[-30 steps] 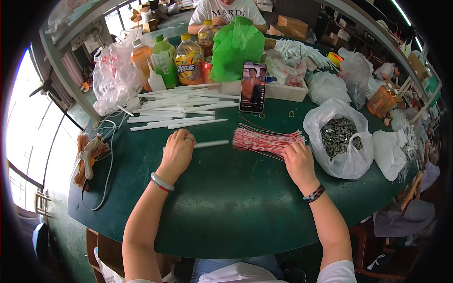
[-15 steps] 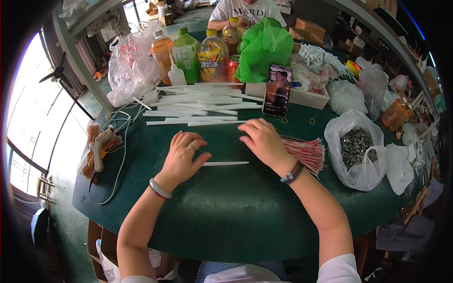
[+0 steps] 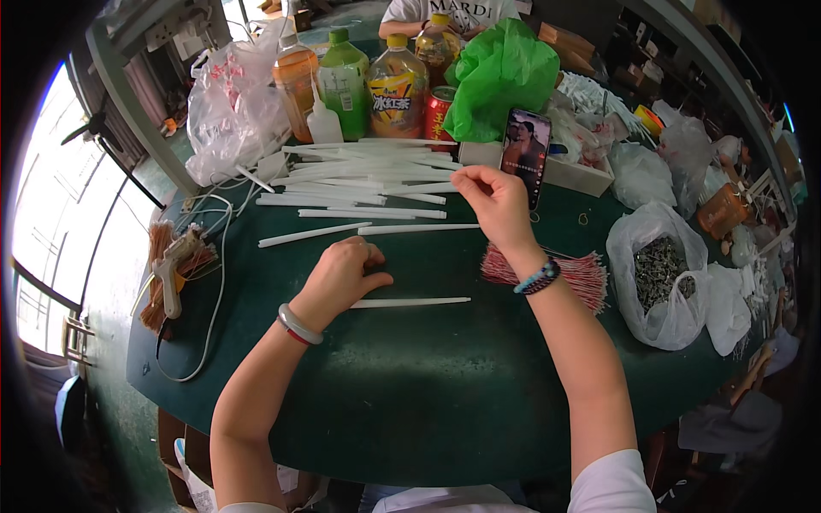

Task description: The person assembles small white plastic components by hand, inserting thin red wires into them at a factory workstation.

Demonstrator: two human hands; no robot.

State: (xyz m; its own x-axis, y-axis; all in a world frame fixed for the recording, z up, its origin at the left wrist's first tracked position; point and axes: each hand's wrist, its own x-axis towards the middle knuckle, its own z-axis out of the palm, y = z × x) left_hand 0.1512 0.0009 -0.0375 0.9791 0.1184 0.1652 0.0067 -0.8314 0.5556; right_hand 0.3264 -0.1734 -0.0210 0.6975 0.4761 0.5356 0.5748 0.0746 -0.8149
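My left hand (image 3: 342, 278) hovers low over the table with fingers curled and thumb apart. Below it, a slim white plastic stick (image 3: 419, 303) lies crosswise, its left end hidden by the hand. My right hand (image 3: 500, 205) is farther off, thumb and forefinger pinched together by the right ends of a pile of white sticks (image 3: 342, 175); what they pinch, if anything, is too small to tell. Nearer than the pile lie two single sticks, a tilted one (image 3: 312, 235) and a level one (image 3: 419, 228). A bundle of red and white wires (image 3: 573, 278) is partly behind my right wrist.
A phone (image 3: 527, 150) leans upright behind my right hand. Bottles (image 3: 398, 94) and a green bag (image 3: 500, 77) stand at the back. On the right sits a bag of small metal parts (image 3: 658, 269); on the left, a glue gun (image 3: 171, 278) with a looping cord. Someone sits opposite.
My right hand has reached farther away to the stick pile and its fingers have closed to a pinch. My left hand's fingers have curled more. The whole view has shifted slightly.
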